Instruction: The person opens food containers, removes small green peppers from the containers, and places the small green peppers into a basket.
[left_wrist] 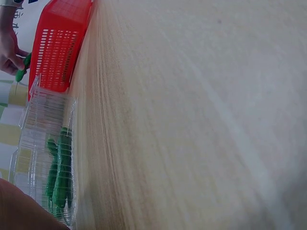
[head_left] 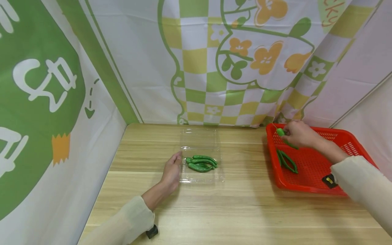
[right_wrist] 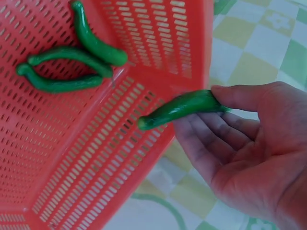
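Note:
My right hand pinches a slim green chili pepper between thumb and fingers, above the far left part of a red basket. The pepper's thin stem points up and left in the head view. Below it, 3 more green peppers lie in the basket in the right wrist view. At the middle of the table a clear plastic box lies with its lid folded back. Several green peppers rest side by side inside. My left hand grips the box's left edge.
The wooden table carries both the box and the basket, with bare wood between them. Behind it hangs a patterned curtain, close to the basket's back rim. A green and white cloth borders the left side.

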Tool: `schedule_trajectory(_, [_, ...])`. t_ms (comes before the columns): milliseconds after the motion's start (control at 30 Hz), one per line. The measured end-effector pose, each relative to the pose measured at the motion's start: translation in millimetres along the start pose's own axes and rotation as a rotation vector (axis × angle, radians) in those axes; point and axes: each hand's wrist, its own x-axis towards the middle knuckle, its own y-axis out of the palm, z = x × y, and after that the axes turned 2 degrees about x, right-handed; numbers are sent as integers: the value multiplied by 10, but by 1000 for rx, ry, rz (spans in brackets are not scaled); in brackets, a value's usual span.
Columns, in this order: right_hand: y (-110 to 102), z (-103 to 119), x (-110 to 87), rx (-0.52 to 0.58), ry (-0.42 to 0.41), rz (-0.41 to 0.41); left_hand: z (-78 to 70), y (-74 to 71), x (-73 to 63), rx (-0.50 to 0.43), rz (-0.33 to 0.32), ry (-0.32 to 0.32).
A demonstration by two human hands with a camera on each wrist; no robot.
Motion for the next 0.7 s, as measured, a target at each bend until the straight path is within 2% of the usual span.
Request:
schedule_trajectory(200, [46, -183, 12, -39, -40, 33, -3, 2, 13, -7, -2, 8])
schedule_trajectory(700, [198, -474, 12, 18, 82, 188, -6, 16, 10, -11, 4, -2])
